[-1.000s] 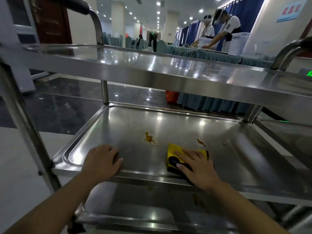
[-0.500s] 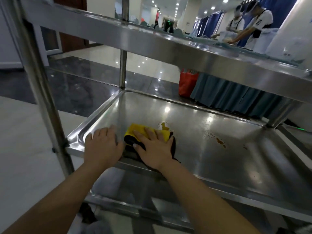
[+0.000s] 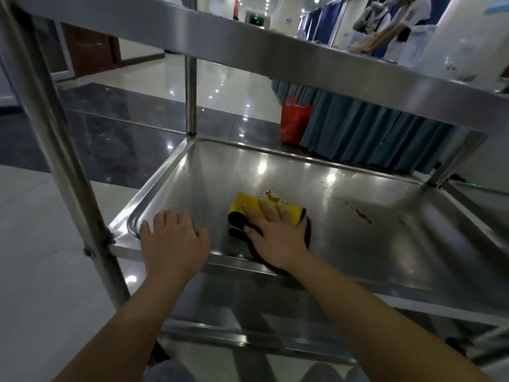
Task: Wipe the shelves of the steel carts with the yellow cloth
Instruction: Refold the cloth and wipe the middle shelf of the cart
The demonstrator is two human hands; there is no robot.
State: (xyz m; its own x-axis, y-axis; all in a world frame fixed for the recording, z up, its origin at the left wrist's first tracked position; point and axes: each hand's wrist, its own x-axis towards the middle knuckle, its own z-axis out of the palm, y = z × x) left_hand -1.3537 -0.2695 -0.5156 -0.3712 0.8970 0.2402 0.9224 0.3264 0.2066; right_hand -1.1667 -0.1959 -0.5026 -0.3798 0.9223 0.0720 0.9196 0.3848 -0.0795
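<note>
The steel cart's middle shelf (image 3: 358, 252) fills the view, a shallow tray with raised rims. On it lies the yellow cloth (image 3: 248, 201) with a dark underside, near the front edge. My right hand (image 3: 275, 235) presses flat on the cloth with fingers spread. An orange-brown stain (image 3: 271, 196) sits just beyond the cloth's far edge, and a smaller one (image 3: 363, 215) lies to the right. My left hand (image 3: 172, 241) rests on the shelf's front left rim, fingers over the edge.
The top shelf (image 3: 275, 48) hangs low overhead and a bottom shelf (image 3: 248, 321) shows under my arms. An upright post (image 3: 55, 150) stands at the left. A red bag (image 3: 293, 121) and blue-skirted tables stand behind; a person works at the far right.
My right hand slid the cloth leftward from the shelf's middle toward my left hand, then stayed near the left stain. The view dropped lower and closer under the top shelf.
</note>
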